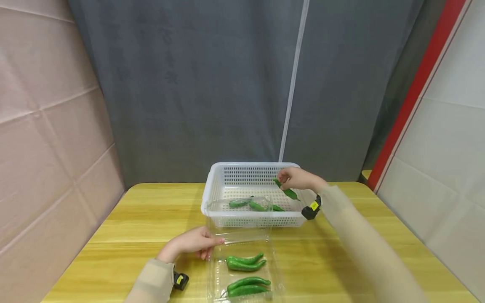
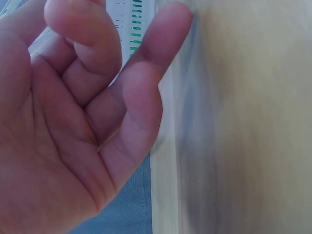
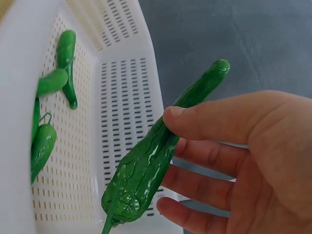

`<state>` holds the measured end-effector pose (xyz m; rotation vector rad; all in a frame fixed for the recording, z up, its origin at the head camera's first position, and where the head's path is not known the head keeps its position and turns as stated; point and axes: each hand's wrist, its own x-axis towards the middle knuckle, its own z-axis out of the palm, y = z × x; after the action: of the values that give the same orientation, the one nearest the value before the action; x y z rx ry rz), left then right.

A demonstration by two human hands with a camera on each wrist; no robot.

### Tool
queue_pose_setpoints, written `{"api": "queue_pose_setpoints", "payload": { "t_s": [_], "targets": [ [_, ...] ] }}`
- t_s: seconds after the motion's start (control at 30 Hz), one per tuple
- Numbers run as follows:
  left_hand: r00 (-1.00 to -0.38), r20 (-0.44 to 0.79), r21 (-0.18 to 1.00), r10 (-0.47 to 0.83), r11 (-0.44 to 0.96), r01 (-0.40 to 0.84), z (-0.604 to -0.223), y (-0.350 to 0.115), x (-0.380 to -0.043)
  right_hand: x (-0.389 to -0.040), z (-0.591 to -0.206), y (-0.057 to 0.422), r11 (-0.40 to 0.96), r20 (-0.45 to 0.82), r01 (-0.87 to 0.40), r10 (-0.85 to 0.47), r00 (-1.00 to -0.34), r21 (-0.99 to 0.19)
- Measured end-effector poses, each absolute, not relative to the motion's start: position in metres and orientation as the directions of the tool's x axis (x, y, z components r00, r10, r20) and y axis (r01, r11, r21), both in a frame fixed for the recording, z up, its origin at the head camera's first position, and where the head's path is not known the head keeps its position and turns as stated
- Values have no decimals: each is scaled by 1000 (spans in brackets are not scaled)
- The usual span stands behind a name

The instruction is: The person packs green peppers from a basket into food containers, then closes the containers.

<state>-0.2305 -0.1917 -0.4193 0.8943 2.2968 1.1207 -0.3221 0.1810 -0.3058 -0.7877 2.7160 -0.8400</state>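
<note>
My right hand (image 1: 299, 178) pinches a green chili pepper (image 3: 146, 168) between thumb and fingers, over the right side of a white perforated basket (image 1: 210, 185). In the right wrist view the pepper's wrinkled body hangs down, its stem lowest. Several green peppers (image 3: 44, 146) lie in the basket. Nearer, a clear plastic box (image 1: 217, 275) holds several peppers (image 1: 246, 264) in two pairs. Its raised lid (image 1: 238, 235) reaches over the basket's front rim. My left hand (image 1: 195, 243) grips the box's left edge near the hinge, thumb on top; the left wrist view hides this contact.
Everything stands on a yellow wooden table (image 1: 151, 214). A grey curtain (image 1: 189, 92) hangs behind it. Pale panels rise on the left (image 1: 49, 126) and on the right (image 1: 447, 168), the right one edged by a red strip (image 1: 417, 88).
</note>
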Motion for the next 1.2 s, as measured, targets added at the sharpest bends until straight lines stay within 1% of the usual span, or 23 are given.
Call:
{"api": "queue_pose_setpoints", "payload": {
  "t_s": [0.33, 0.7, 1.2],
  "targets": [
    [-701, -99, 813, 706, 463, 352, -419, -193, -229, -305, -303, 175, 656, 52, -550, -617, -785, -517],
    [-705, -101, 816, 702, 464, 345, -417, -194, -228, -284, -292, 172, 620, 55, -567, -648, -760, -542],
    [-697, -100, 814, 710, 461, 352, -417, -194, -229, -250, -296, 172, 568, 40, -606, -711, -702, -557]
  ]
}}
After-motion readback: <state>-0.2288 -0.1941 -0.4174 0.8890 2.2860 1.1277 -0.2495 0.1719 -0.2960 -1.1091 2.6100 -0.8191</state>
